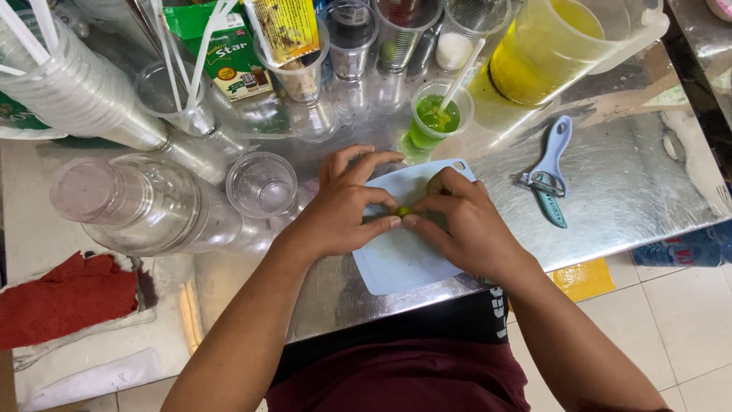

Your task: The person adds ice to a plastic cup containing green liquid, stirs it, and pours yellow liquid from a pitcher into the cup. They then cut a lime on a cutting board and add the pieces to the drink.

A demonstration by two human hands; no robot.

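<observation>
Green fruit (403, 211) pinched between fingers of left hand (343, 206), right hand (465, 221), over cutting board (393, 263)

I stand at a drink stall: my steel counter (610, 198) carries stacked plastic cups (84, 91), straws (179, 46), a jug of yellow juice (549, 46) and a peeler (550, 172).

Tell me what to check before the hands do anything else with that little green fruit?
1. Small green fruit pinched by both hands: ok.
2. Left hand and right hand both over the pale blue cutting board: ok.
3. Board fully on the metal counter: not ok, its near edge seems to overhang.
4. Blue peeler lying apart from the hands: ok.
5. Cup of green drink upright behind the board: ok.
6. Fruit cut or whole: cannot tell.
</observation>
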